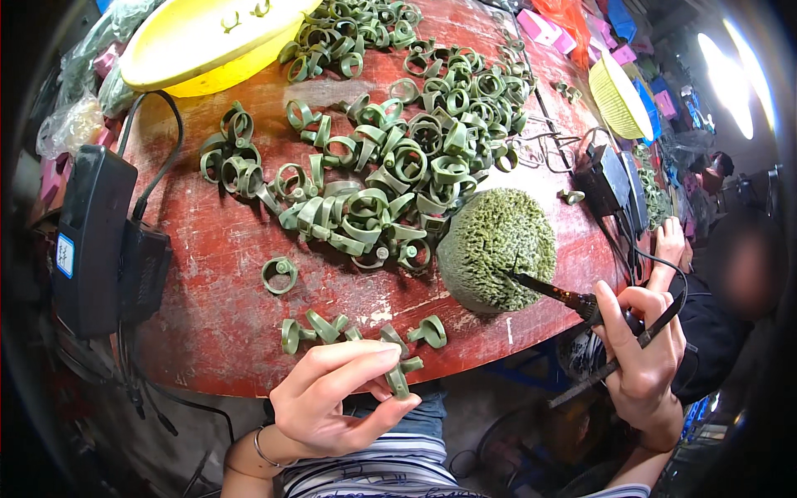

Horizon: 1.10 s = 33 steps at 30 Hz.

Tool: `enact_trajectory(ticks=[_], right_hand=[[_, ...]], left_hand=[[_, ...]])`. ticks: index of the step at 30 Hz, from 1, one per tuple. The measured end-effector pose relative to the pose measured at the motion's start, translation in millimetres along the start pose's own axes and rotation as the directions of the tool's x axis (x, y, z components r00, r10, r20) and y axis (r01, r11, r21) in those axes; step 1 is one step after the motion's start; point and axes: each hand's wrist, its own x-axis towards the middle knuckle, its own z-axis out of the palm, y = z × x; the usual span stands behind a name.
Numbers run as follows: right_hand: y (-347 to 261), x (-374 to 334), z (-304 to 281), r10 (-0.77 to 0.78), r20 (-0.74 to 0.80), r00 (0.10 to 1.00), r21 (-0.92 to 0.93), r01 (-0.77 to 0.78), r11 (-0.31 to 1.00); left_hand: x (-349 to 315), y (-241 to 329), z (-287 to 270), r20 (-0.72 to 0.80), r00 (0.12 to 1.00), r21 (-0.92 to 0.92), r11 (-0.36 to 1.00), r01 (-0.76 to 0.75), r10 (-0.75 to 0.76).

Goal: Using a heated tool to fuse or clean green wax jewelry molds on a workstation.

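My left hand (328,398) pinches a small green ring (398,382) between thumb and fingers, at the table's near edge. In my right hand (643,361) is a soldering iron (554,290) with a dark, amber-stained shaft. Its tip meets the top of a rough, pitted green cylinder-shaped lump (496,232); how deep it goes is unclear. A thin dark strip (581,386) also sticks out from under my right hand. Just beyond my left hand lie a few green rings (324,327), and a single ring (280,275) sits farther off.
A large heap of green rings (407,158) covers the red, worn table (207,307). At the far left stands a yellow basin (207,58); black power units (91,232) (603,178) flank both sides. Another person's hand (669,245) rests at the right, near a yellow-green basket (618,95).
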Motion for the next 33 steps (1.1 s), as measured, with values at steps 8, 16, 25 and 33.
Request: enact_trajectory(ticks=[8,16,25,33], right_hand=[[-1,5,-3,-0.018,-0.003,1.0,0.02,0.018,1.0],[1,-3,2,-0.012,0.006,1.0,0.05,0.011,0.999],[-16,-14,-6,-0.077,-0.045,0.996,0.364,0.088,0.927],[-28,-8,-4,-0.096,-0.012,0.995,0.399,0.093,0.912]], left_hand=[[-1,0,-2,0.026,1.0,0.011,1.0,-0.001,0.0],[-2,-1,1,0.003,1.0,-0.016,1.0,0.008,-0.008],[-3,1,-2,0.04,0.999,-0.04,0.999,0.035,-0.033],[-4,-3,-1,0.023,0.999,-0.005,0.999,-0.032,0.033]])
